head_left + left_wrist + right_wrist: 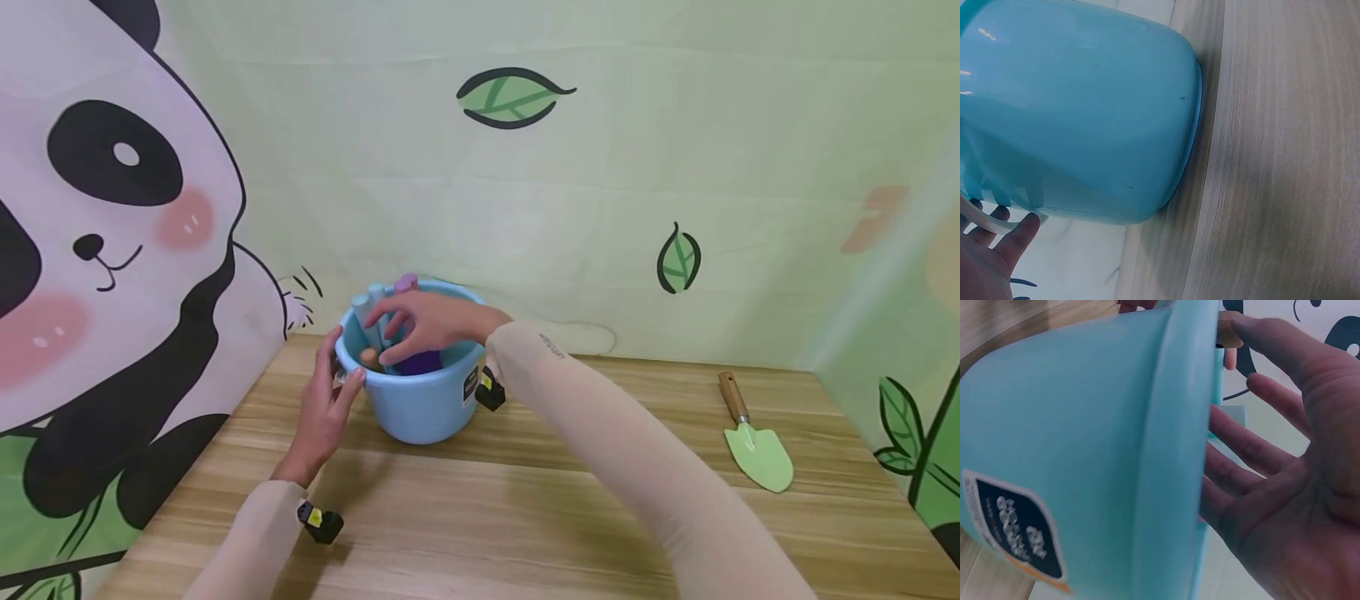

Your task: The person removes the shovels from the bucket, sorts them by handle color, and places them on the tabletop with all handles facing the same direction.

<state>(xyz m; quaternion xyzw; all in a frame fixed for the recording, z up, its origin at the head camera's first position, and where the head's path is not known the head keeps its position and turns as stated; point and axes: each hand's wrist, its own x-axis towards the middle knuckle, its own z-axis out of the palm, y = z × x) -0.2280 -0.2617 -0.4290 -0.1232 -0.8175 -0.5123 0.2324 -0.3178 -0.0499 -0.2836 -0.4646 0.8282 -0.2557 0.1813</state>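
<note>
- Clock set on the bucket mouth, 12 on the side away from the person.
- Nearest: bare left hand [318,408] at 8–9 o'clock, thumb and fingertips holding the edge of the round, light-blue plastic bucket [420,412]. The bucket stands upright on the wood-grain table [480,517].
- Left wrist view only: pale curved handle [997,224] at this hand, against the bucket's outer wall.
- Bare right hand [435,321] over the mouth, arm coming in from 4 o'clock; fingers spread and slightly bent, gripping nothing visible.
- Round-ended brown wooden piece [370,359] inside at 8 o'clock, just beside the right thumb. Right wrist view: thumb tip meets or overlaps it; contact uncertain.
- Deep-purple object [420,363] below the right palm, shape mostly hidden.
- Right wrist view gives the dark printed label [1019,528] broadly; head view, only a slanted part at 4 o'clock.
- Pale-blue cylindrical rods [362,307] at 10 o'clock by the right fingers; lilac rod ends [407,282] at 12.
- Head view only: green-bladed trowel with wooden handle [759,457], well apart at 3–4 o'clock.
- Farthest: pale-green cloth backdrop [750,125], printed leaves.
</note>
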